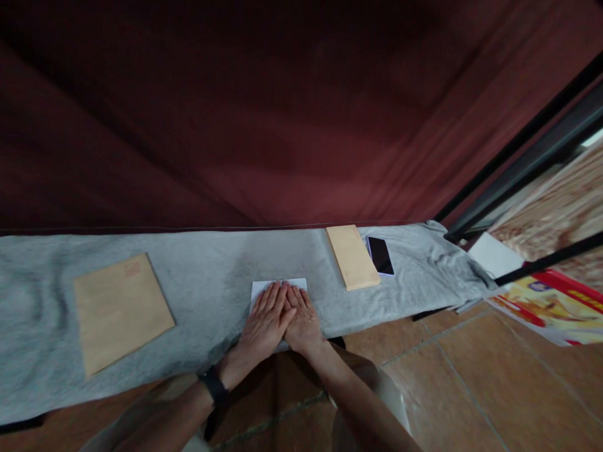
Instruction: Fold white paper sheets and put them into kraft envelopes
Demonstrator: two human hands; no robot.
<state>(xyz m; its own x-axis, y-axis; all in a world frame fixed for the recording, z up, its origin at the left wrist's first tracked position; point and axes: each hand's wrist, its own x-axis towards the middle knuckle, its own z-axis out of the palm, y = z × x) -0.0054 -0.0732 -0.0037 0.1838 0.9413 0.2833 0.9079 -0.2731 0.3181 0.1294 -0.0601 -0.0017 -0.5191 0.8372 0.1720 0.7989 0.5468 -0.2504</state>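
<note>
Head view. Grey cloth [205, 275] spread over a long low surface, dark red curtain [286, 107] behind it. White paper [278, 286] lies on the cloth near its front edge, roughly mid-frame. Both hands flat on the paper, palms down, fingers straight and close together, gripping nothing. Left hand [264, 322] covers the paper's left part; right hand [303, 321] lies just beside it, the two touching along the inner edges, the left partly over the right. Only the paper's far strip shows past the fingertips. Black band [213, 385] on the left wrist.

Large tan envelope [120, 310] flat on the cloth, well to the left. Smaller tan envelope [352, 257] to the right of the paper, a dark phone [380, 255] just beside it. Tiled floor [474, 390] below. Coloured printed sheet [556, 307] at far right.
</note>
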